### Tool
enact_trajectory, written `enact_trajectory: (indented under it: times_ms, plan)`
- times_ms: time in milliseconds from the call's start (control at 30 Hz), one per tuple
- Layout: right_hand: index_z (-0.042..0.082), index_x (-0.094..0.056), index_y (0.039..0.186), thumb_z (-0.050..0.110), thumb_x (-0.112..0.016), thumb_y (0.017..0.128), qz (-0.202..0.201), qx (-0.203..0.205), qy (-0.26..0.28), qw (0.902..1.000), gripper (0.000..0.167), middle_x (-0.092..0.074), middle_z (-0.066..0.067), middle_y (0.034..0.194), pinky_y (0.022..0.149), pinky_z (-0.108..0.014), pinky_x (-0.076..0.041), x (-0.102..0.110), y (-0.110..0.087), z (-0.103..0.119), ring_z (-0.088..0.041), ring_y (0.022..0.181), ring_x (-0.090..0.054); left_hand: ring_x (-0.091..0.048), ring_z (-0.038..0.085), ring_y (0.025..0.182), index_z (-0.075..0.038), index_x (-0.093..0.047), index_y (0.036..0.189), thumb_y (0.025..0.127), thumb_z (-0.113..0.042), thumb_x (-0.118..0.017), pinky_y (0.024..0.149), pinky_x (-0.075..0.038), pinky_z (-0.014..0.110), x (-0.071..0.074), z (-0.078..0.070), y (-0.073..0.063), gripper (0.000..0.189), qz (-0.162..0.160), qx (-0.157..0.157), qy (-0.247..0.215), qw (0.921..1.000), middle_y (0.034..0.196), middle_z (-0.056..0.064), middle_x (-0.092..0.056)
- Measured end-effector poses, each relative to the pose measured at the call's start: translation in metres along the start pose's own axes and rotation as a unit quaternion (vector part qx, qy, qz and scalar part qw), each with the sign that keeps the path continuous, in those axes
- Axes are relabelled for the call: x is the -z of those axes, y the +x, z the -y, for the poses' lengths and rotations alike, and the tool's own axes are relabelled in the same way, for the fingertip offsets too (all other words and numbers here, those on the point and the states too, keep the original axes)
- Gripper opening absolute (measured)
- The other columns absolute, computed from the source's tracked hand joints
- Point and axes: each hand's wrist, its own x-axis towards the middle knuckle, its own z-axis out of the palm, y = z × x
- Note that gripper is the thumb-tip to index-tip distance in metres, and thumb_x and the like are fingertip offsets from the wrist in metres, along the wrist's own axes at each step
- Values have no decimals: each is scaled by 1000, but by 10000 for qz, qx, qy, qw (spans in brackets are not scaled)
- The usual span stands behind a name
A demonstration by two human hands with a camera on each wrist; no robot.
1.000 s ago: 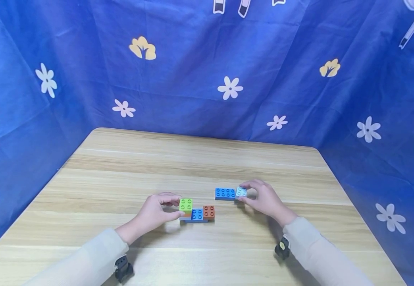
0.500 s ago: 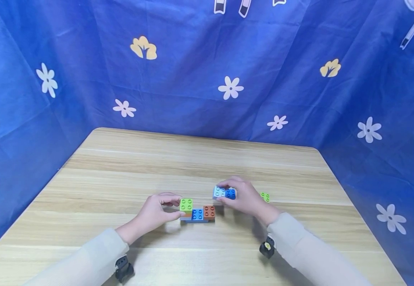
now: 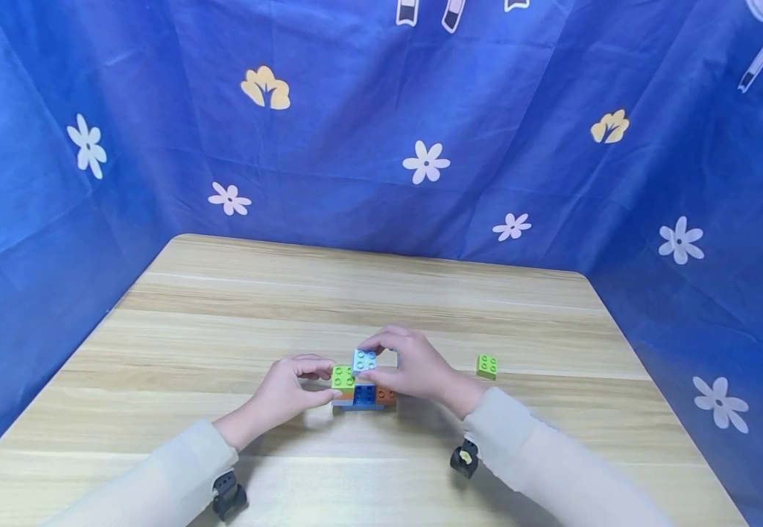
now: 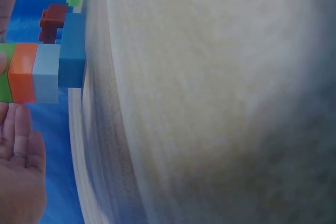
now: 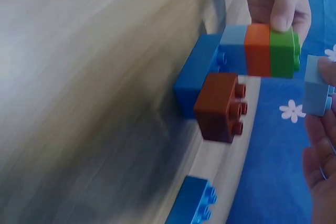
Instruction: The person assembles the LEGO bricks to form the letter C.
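Observation:
My left hand (image 3: pixel 289 388) pinches the green brick (image 3: pixel 343 376) that tops a small stack. Below the green one come an orange brick (image 5: pixel 257 50) and a pale blue brick (image 5: pixel 233 48), on the left part of a longer blue brick (image 5: pixel 195 74). A red-brown brick (image 5: pixel 216 106) sits at the right end of that blue base, with bare blue studs between. My right hand (image 3: pixel 421 369) holds a loose light blue brick (image 3: pixel 364 360) between thumb and fingers. In the right wrist view it hangs in the air, apart from the green brick's studs.
A separate green brick (image 3: pixel 486 366) lies on the wooden table (image 3: pixel 381 483) to the right. Another blue brick (image 5: pixel 186 203) lies near the stack, mostly hidden by my right hand in the head view. Blue patterned cloth (image 3: pixel 355 205) surrounds the table.
My right hand has carried the light blue brick leftward from beside the loose blue brick to above the built piece, uncovering the green brick on the right. My left hand keeps its place.

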Motion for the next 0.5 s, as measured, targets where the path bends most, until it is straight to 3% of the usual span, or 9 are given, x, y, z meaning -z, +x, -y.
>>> enact_trajectory:
  times_ms: [200,500]
  plan:
    - [8,-68,109,22,-79,80,116,39,111,9999,34,-62,3,98,80,-30,-52,-7,7,7,-7,90,-56,-65,24,87,0,-71,103,73,-12,-83,82,-54,39,1,0,0,35,19,-86,10,10000,101,9,-67]
    - [9,-68,110,24,-77,81,407,-259,-49,9988,34,-61,4,98,78,-25,-51,-11,13,16,-7,90,-56,-65,22,86,-1,-71,103,73,-10,-82,80,-54,39,0,2,0,33,7,-216,93,9997,101,8,-67]
